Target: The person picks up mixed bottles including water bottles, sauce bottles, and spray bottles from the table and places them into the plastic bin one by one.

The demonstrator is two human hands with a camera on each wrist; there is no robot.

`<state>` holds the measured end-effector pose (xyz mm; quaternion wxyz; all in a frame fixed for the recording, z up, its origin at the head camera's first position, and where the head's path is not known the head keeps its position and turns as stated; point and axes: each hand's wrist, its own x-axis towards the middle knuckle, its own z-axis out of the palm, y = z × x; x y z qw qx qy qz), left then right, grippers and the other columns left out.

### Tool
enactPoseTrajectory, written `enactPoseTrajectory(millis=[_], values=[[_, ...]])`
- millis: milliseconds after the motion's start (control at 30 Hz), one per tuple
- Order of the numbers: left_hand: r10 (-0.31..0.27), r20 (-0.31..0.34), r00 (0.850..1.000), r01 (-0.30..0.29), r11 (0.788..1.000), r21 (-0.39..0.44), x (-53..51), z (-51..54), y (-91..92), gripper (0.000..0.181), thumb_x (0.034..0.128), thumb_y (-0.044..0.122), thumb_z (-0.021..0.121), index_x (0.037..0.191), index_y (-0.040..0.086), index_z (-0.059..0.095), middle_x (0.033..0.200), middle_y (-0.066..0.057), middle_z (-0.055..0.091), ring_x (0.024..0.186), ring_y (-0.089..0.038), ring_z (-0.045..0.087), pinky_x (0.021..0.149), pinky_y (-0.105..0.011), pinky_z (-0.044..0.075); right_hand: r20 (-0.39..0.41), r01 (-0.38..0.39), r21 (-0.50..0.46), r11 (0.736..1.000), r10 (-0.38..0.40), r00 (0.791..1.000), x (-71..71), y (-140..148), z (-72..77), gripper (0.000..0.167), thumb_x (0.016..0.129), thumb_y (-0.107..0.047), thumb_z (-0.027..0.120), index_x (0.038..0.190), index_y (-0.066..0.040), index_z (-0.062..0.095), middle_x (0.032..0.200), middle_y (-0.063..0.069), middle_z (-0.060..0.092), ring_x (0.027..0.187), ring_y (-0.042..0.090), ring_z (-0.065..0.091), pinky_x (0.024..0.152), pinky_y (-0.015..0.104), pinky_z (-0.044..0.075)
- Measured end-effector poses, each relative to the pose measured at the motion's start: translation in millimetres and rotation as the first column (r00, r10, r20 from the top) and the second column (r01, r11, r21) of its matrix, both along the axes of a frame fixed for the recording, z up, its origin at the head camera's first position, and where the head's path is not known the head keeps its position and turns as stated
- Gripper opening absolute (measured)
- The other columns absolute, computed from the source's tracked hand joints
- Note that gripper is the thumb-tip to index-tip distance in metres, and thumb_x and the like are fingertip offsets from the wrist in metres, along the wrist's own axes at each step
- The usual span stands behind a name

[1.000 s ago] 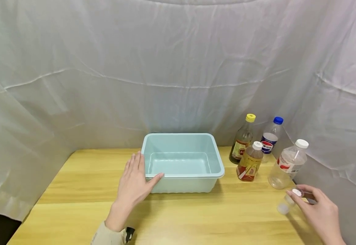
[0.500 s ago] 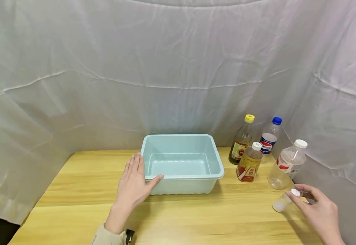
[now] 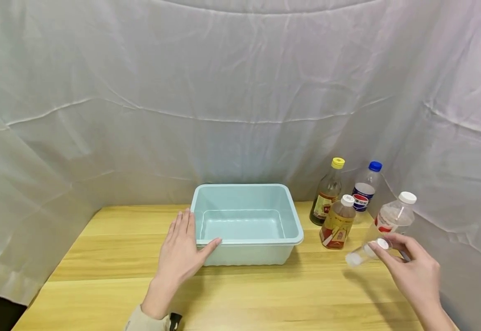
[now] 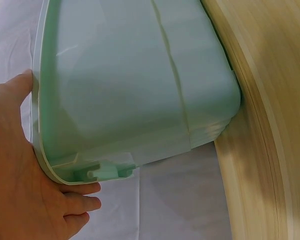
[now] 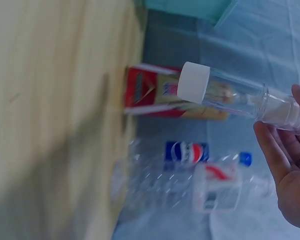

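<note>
A light blue-green plastic bin [image 3: 244,241] stands on the wooden table, nothing inside it. My left hand [image 3: 180,250] lies with straight fingers along its left rim, the thumb on the front rim; the left wrist view shows this hand [image 4: 32,175] at a rim corner. With thumb and fingers, my right hand [image 3: 416,266] pinches a small clear bottle [image 3: 362,255] by its white-capped end, tilted above the table. In the right wrist view the clear bottle [image 5: 235,95] has a white base, and my fingers [image 5: 272,150] are at its other end.
At the right stand a yellow-capped dark bottle [image 3: 327,191], a white-capped bottle with a yellow label [image 3: 337,225], a blue-capped bottle [image 3: 363,191] and a large clear bottle [image 3: 395,216], partly behind my right hand. Grey cloth [image 3: 240,101] hangs behind the table.
My right hand has lifted the small bottle off the table and moved it left and farther back, tilting it more. My left hand stays at the bin.
</note>
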<state>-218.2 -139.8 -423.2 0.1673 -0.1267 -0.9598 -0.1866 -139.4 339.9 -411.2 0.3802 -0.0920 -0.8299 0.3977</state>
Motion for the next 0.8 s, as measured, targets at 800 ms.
enactPoseTrajectory(millis=[800], values=[[0.009,-0.009,1.0,-0.01,1.0,-0.003,-0.2,-0.1,-0.3,0.113,0.0935,0.08,0.048,0.158,-0.011,0.029,0.167,-0.026,0.025,0.156,-0.042,0.022,0.129,-0.051,0.019,-0.292,-0.329,0.184,0.926,0.371,0.881,-63.7,-77.2,74.1,0.043,0.071,0.016,0.088,0.11,0.005,0.074,0.104,0.012,0.071,0.096,-0.004,0.067,0.075,0.007,0.055]])
